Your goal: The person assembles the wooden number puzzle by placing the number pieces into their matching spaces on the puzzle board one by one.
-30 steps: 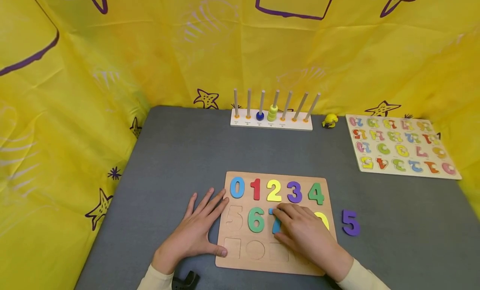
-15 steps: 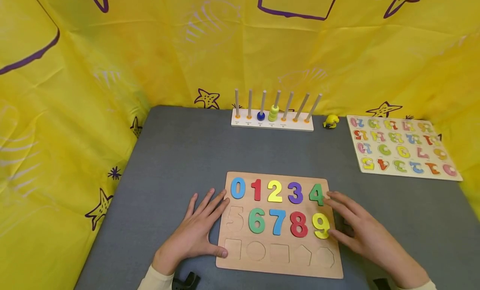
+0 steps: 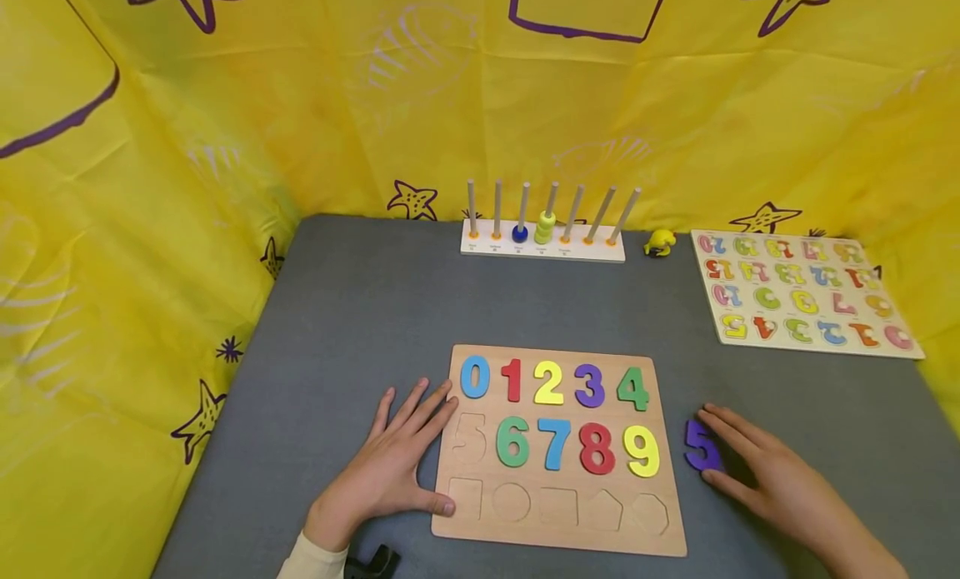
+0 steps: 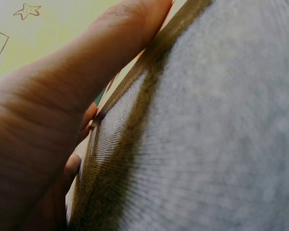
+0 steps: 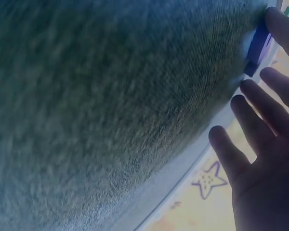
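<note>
A wooden number board (image 3: 495,521) lies on the dark grey table, with colored numerals 0 to 4 in its top row and 6 to 9 in its middle row. The 5-shaped recess (image 3: 470,437) at its left is bare. My left hand (image 3: 386,471) rests spread at the board's left edge, thumb (image 4: 130,24) on its rim. To the right of the board lies a purple number 5 (image 3: 699,447). My right hand (image 3: 780,479) reaches it from the right, thumb and fingers extended at its two ends; the right wrist view shows the purple 5 (image 5: 259,48) between thumb and index finger.
Along the bottom row of the board run several bare shape recesses. A peg stand (image 3: 543,250) with blue and green beads, a small yellow toy (image 3: 660,242) and a second number board (image 3: 810,291) stand farther back. Yellow cloth (image 3: 337,87) hangs behind.
My right hand went from the blue 7 to the board's right edge, then farther right to the purple 5. The red 8 and yellow 9 are uncovered. My left hand stayed put.
</note>
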A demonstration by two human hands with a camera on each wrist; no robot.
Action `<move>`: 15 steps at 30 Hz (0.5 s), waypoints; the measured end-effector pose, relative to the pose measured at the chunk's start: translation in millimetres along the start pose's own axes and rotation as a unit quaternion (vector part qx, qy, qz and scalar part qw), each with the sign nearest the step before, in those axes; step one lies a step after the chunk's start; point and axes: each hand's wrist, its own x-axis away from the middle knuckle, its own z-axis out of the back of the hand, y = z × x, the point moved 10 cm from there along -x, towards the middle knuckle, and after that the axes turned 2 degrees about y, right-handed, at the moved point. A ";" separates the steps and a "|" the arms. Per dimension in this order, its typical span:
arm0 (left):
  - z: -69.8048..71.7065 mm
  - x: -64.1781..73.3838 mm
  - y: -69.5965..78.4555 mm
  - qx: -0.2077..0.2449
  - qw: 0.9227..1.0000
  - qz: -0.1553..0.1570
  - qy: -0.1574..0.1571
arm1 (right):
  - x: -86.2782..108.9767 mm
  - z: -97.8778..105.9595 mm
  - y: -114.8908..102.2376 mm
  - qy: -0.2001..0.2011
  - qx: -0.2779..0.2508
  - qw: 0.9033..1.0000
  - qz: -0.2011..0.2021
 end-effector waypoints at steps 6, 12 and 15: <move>0.0 0.5 1.1 0.003 1.000 0.005 -0.007 | -2.2 -2.3 -5.6 -0.015 0.010 1.000 -0.007; 0.7 0.0 1.0 -0.001 1.000 0.002 -0.003 | -2.8 -1.8 -8.6 -0.010 0.019 1.000 -0.007; 0.6 -0.1 0.8 -0.003 1.000 0.001 -0.002 | -2.7 -1.4 -8.7 -0.005 0.027 1.000 -0.006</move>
